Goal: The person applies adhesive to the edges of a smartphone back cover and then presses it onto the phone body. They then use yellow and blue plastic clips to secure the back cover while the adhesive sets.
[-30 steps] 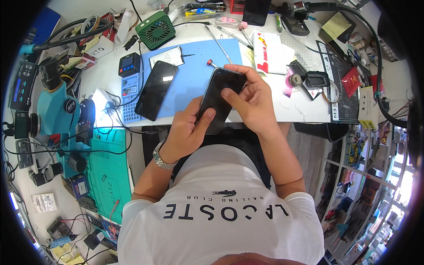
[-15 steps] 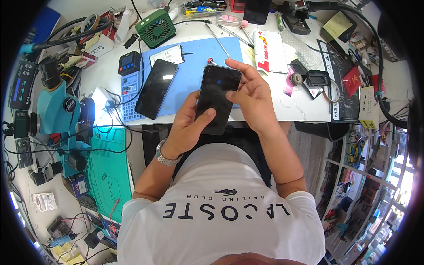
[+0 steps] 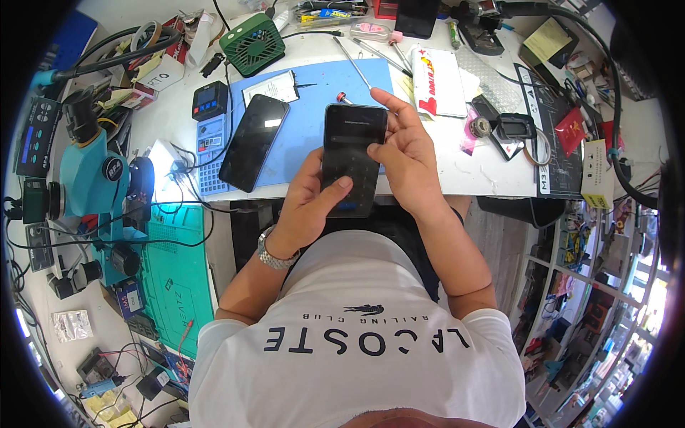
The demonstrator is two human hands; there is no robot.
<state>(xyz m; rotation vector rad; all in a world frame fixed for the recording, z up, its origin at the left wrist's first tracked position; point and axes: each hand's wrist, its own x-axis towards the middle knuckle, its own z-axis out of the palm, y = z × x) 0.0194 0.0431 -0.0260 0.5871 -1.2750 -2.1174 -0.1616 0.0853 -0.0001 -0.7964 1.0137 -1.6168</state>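
A black smartphone with a dim lit screen is held upright over the table's near edge. My left hand grips its lower left side, the thumb lying over the glass. On the other side my right hand holds the upper right edge, thumb at the screen's border and index finger stretched past the top corner. A second dark smartphone lies face up on the blue mat, left of my hands. Just beyond the held phone is a small red-capped tool.
A green fan and a small dark device stand at the back left. Further left rises a teal microscope among cables. Thin metal tools, a white box and a tape roll lie to the right.
The held phone's screen has gone from nearly black to a dim page with faint text and a keypad-like layout. Both hands have shifted very slightly, keeping their grip.
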